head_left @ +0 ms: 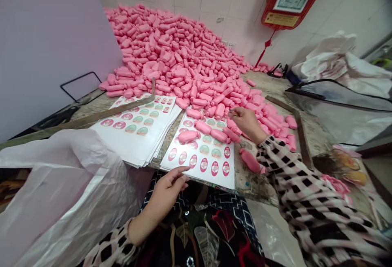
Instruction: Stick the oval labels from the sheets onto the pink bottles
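My left hand [169, 189] is low at the front edge of a white sticker sheet [180, 173], index finger stretched out and thumb apart, holding nothing that I can see. Round and oval labels in pink and green cover that sheet. Several pink sausage-shaped rolls with pinched ends lie across it, among them a roll [188, 136] at its left. Farther right, my right hand [246, 123] is closed over the front of the pink pile [183, 50]; its fingertips pinch something too small to make out. By my right sleeve rests another pink roll [249, 161].
A stack of sticker sheets [134, 140] lies to the left under a bent wooden strip [122, 107]. White plastic sacking [76, 185] hangs at the front left. A second strip [301, 140] borders the pile's right side, near a clear zipped bag [343, 116].
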A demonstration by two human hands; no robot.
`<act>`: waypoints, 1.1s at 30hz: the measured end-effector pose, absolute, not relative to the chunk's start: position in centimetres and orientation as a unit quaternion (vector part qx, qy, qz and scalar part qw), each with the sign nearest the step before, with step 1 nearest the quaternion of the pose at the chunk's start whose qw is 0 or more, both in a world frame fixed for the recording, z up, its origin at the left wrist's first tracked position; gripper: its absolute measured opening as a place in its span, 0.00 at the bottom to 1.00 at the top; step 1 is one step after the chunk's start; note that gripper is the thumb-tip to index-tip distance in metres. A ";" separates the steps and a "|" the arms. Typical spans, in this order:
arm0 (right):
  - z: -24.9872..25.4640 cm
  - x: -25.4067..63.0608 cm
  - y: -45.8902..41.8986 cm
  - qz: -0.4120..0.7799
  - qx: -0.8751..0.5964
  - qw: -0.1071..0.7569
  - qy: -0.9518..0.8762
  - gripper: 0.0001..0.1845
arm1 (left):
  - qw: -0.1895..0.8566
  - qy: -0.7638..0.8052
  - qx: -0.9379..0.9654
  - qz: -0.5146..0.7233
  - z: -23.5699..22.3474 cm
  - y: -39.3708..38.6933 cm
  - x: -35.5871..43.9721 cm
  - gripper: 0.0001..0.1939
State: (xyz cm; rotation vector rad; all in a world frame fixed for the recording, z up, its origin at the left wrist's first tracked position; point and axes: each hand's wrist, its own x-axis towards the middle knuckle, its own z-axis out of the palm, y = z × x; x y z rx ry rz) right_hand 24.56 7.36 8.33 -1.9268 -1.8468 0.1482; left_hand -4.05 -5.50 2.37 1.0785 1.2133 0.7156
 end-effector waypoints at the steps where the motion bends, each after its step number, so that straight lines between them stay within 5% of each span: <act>1: 8.7 25.5 6.8 0.061 -0.711 0.202 -0.671 0.16 | 0.635 0.527 0.470 0.312 2.5 -5.4 -3.8 0.21; 5: 8.5 26.6 3.8 0.071 -0.730 0.073 -0.676 0.13 | 0.652 0.512 0.471 0.302 3.3 -4.9 -2.1 0.20; 11: 6.4 25.0 1.9 0.028 -0.733 0.002 -0.679 0.16 | 0.656 0.502 0.486 0.284 4.7 -4.5 -0.1 0.18; 23: 5.2 19.3 2.5 0.073 -0.679 0.023 -0.730 0.21 | 0.660 0.480 0.514 0.265 4.5 -3.4 1.2 0.19; 28: 6.1 21.7 3.6 0.107 -0.689 0.109 -0.708 0.22 | 0.470 0.429 0.721 0.275 4.4 -2.6 1.3 0.17; 33: 6.7 24.5 4.8 0.028 -0.778 0.044 -0.626 0.18 | 0.183 0.354 0.891 0.216 4.2 -1.5 2.0 0.19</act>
